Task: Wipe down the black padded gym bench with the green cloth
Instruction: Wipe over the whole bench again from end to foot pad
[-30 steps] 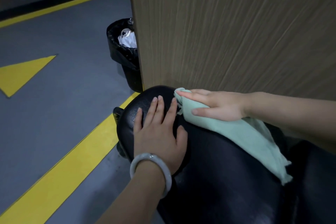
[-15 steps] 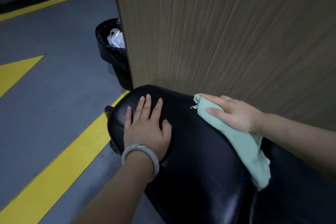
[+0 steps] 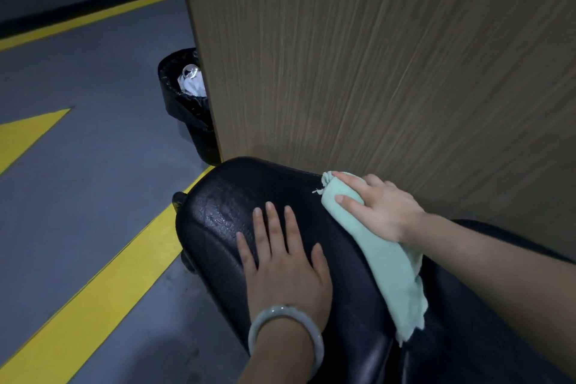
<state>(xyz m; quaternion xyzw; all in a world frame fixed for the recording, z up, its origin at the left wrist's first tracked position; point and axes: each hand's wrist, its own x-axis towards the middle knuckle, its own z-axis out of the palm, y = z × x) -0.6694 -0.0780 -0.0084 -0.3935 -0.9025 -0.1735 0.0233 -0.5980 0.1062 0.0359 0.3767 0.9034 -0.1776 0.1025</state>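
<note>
Grey floor (image 3: 93,165) fills the left half of the frame, marked with a yellow stripe (image 3: 103,284) running diagonally from lower left toward centre, a yellow triangle (image 3: 25,134) at mid left, and a further yellow line (image 3: 87,20) along the base of a dark wall at upper left. A wood-grain panel (image 3: 374,56) occupies the upper right and stands directly behind the bench. At its left edge, partly hidden by it, stands a black waste bin (image 3: 184,112) with a black liner and pale crumpled rubbish inside.

The black padded bench (image 3: 224,212) lies in the lower centre and lower right of the frame, its rounded end pointing toward the bin. Its surface is glossy and shows fine creasing.

The left hand (image 3: 283,268) lies flat on the pad at lower centre, fingers straight and slightly spread, palm down, grasping nothing. A pale bangle (image 3: 285,333) sits on that wrist.

The right hand (image 3: 377,209) is at centre right, near the panel. It presses the green cloth (image 3: 389,265) against the bench top, fingers extended over the bunched front end of the cloth, thumb laid along its near side. The rest of the cloth trails from under the palm toward the lower right, lying on the pad, with a frayed edge at its tail.
</note>
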